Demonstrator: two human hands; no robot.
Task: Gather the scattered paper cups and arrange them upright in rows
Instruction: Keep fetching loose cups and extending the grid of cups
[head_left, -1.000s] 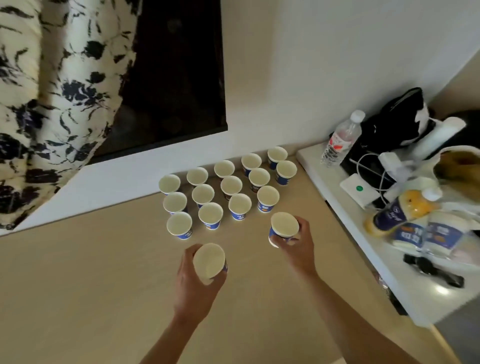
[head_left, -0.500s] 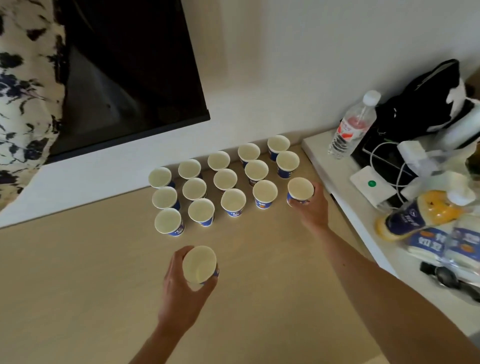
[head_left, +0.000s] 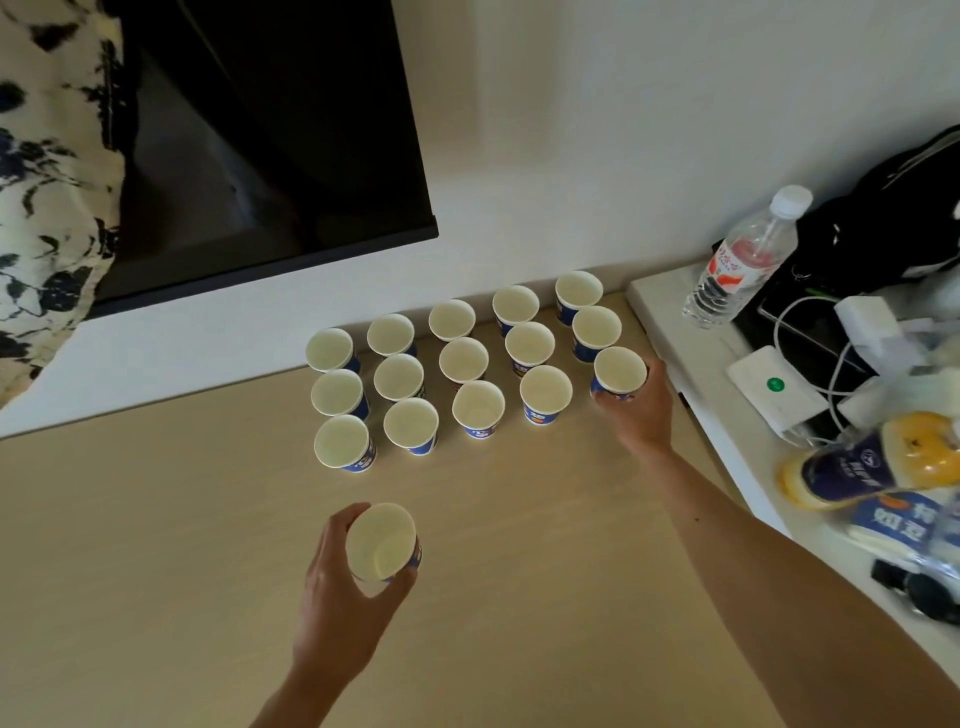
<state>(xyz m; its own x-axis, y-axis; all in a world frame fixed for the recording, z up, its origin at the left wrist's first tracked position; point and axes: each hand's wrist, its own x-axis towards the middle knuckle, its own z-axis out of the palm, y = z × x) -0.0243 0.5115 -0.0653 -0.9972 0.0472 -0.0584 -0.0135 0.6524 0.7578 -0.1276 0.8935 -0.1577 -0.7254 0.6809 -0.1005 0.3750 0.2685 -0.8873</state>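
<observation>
Pale wood-grain table (head_left: 156, 571) runs up to a white wall, where a patterned curtain (head_left: 47, 197) is cut off at the frame's left edge beside a dark screen (head_left: 270, 135). Nearest the camera, the left hand (head_left: 348, 587) is wrapped around a paper cup (head_left: 382, 540), held upright above the table; its blue side is mostly hidden by the fingers. Beyond that hand, cups (head_left: 410, 423) stand upright in three rows against the wall. At the right end of the nearest row, the right hand (head_left: 641, 410) grips another cup (head_left: 619, 370) from the side, just beside its neighbour; whether its base touches the table cannot be told. Right of this hand, a white shelf (head_left: 660, 301) carries a water bottle (head_left: 743, 260), a black bag (head_left: 893, 218) cut off by the frame, cables, and blurred bottles (head_left: 872, 467) with unreadable labels.
</observation>
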